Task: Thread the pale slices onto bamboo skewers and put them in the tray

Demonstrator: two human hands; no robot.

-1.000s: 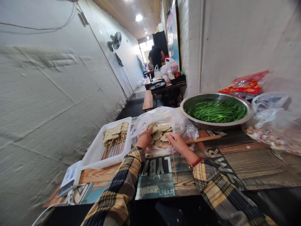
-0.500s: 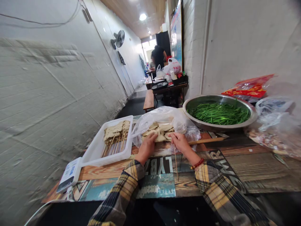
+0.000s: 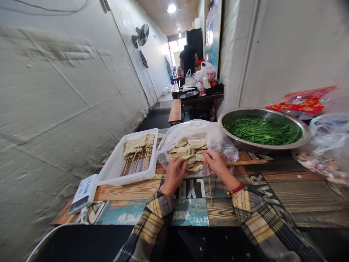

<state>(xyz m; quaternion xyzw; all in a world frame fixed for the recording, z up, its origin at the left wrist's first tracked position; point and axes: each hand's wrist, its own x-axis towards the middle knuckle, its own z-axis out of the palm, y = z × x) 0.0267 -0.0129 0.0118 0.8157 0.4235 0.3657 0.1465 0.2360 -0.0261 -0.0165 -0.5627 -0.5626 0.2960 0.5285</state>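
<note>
In my right hand (image 3: 215, 163) is a thin wooden skewer (image 3: 209, 185), pinched near its upper end, its lower end slanting down toward me over the table. My left hand (image 3: 175, 174) is beside it, at the near edge of a pile of pale, flat slices (image 3: 188, 150); its fingers are curled together, and whatever they hold is hidden. The slices lie on a clear plastic bag (image 3: 200, 127) spread open. To the left, a white tray (image 3: 110, 174) holds similar slices threaded on several skewers (image 3: 137, 156).
A steel basin (image 3: 272, 147) of long green vegetables stands at the right, near filled plastic bags (image 3: 329, 134). Loose skewers (image 3: 248, 162) lie before it. A white scale-like device (image 3: 83, 193) with a cable sits at the left edge. A person (image 3: 188, 60) stands far back.
My left hand has drawn back slightly from the slices, showing more of the pile. My right hand keeps the skewer in nearly the same pose. The camera view has shifted a little.
</note>
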